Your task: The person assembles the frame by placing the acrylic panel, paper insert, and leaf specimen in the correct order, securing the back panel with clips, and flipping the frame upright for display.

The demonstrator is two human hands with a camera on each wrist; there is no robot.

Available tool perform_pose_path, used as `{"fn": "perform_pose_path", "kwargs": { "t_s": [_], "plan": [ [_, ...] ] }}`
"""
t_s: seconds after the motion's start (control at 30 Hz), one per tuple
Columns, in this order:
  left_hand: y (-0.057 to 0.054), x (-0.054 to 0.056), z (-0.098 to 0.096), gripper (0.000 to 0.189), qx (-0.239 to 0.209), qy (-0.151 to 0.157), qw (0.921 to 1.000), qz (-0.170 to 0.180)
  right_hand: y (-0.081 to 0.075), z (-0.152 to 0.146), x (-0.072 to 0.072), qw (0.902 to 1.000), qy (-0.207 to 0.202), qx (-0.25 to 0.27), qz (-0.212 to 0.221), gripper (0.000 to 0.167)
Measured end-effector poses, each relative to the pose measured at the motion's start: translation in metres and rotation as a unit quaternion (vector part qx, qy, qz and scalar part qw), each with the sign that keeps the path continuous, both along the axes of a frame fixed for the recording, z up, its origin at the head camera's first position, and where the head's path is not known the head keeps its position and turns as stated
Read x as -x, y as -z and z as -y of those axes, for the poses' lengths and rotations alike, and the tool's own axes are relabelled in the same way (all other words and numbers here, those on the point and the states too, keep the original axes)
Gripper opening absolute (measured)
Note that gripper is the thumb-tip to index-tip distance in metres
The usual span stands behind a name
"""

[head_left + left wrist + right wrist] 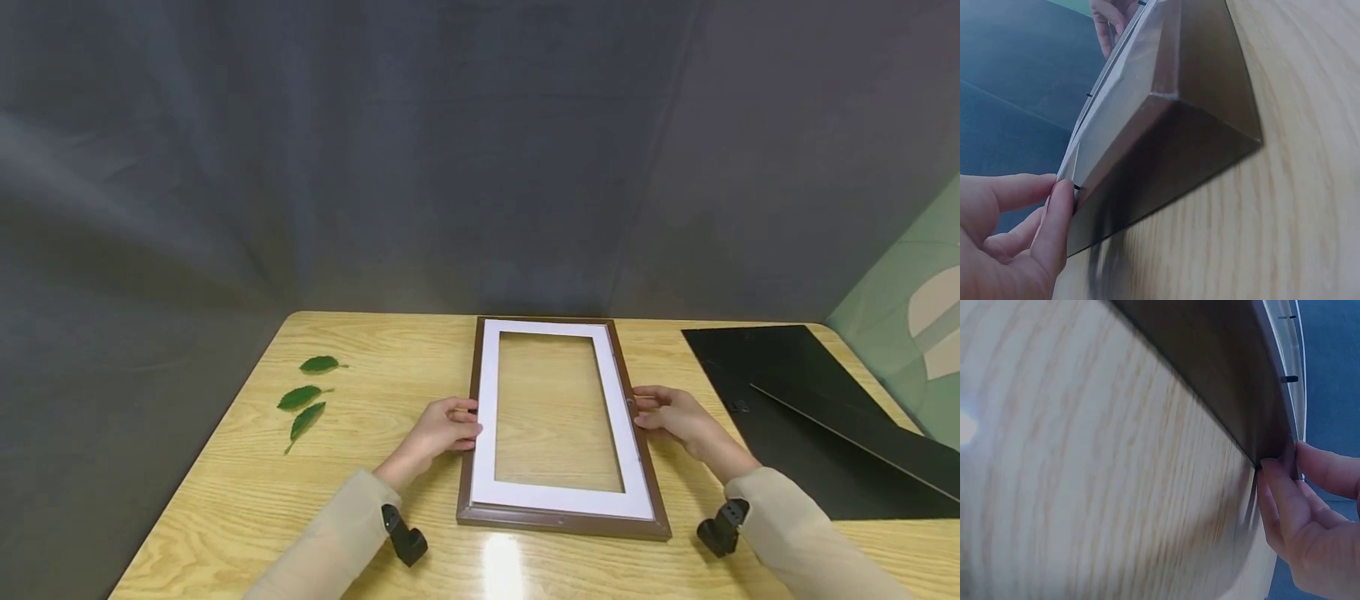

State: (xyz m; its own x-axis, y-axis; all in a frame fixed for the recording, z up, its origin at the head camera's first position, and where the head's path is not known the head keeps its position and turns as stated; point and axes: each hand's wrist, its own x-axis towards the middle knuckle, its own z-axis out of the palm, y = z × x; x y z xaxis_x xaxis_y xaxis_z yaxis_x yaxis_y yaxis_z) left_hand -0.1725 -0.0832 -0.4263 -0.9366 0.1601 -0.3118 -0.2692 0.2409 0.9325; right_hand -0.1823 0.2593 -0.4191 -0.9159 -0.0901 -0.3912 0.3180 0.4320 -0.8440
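Observation:
A brown picture frame lies on the wooden table, with a white mat set inside its border. Through the mat's rectangular opening the wood grain shows. My left hand pinches the frame's left side, thumb over the upper edge; the left wrist view shows thumb and finger meeting there beside a small dark tab. On the opposite side, my right hand holds the frame, thumb at the top edge and fingers against the outer wall. The undersides of the fingertips are partly hidden.
Several green leaves, among them a toothed one, lie at the table's left. To the right is a black backing board with a raised flap. A dark curtain hangs behind the table's far edge.

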Motion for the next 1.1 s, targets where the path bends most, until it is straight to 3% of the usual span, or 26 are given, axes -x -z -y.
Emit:
{"fn": "perform_pose_path", "kwargs": {
  "t_s": [0.67, 1.1],
  "plan": [
    [-0.003, 0.002, 0.002, 0.036, 0.043, 0.016, 0.9988, -0.018, 0.000, 0.002, -0.002, 0.9998, 0.011, 0.013, 0.004, 0.062],
    [-0.004, 0.003, 0.012, 0.032, 0.040, 0.033, 0.9984, -0.019, 0.002, 0.002, -0.001, 0.9999, 0.013, -0.003, 0.002, 0.062]
  ]
}}
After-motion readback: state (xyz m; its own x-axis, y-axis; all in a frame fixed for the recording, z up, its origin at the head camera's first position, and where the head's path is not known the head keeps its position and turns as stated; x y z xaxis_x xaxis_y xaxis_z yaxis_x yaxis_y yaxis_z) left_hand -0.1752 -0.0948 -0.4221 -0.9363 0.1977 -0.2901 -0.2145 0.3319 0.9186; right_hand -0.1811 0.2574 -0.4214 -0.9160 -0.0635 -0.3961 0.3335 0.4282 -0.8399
